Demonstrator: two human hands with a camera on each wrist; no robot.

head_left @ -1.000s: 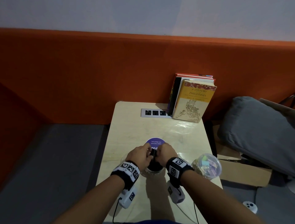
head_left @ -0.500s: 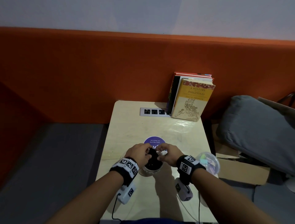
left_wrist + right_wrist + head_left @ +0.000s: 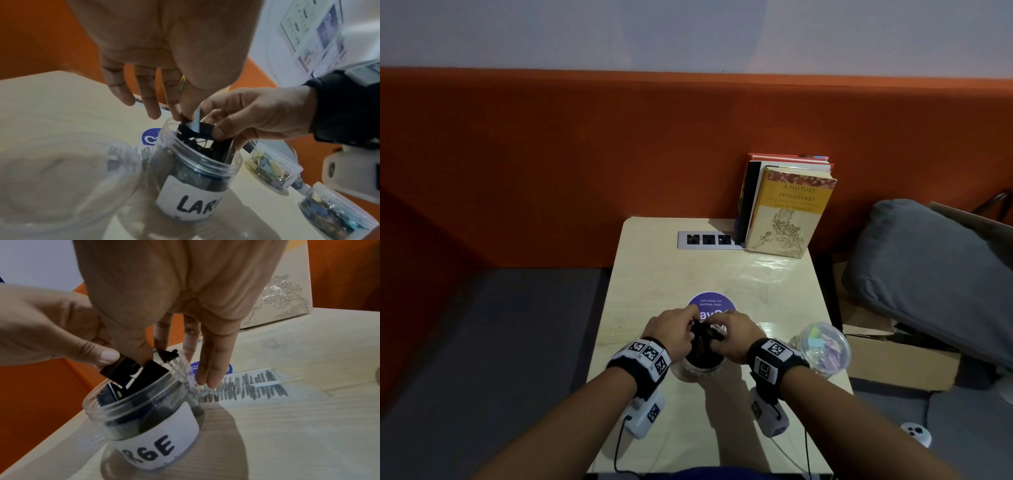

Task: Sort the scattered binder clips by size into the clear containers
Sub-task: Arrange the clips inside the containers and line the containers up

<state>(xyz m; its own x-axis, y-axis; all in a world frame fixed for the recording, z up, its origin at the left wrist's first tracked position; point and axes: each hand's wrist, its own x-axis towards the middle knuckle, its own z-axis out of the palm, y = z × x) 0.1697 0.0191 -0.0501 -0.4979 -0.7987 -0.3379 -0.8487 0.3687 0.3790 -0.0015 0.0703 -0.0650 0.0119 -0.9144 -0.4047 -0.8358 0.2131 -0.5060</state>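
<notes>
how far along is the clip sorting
Mostly done, it seems: no loose clips show on the table, and a side jar holds coloured clips. In hand: left hand and right hand push black clips into the brimming LARGE jar. Left: seat them, probably lid.

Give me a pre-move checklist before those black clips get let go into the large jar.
1. Clips over the right jar: ok. The black binder clips sit at the mouth of the jar labelled LARGE.
2. Grip: ok. The left hand and right hand both pinch the clips.
3. Room in the jar: not ok. Clips already pile up to the rim.
4. Jar upright on the table: ok.
5. Neighbouring jar of pastel clips out of the way: ok, it stands apart to the right.
6. Lid for this jar within reach: cannot tell.
</notes>
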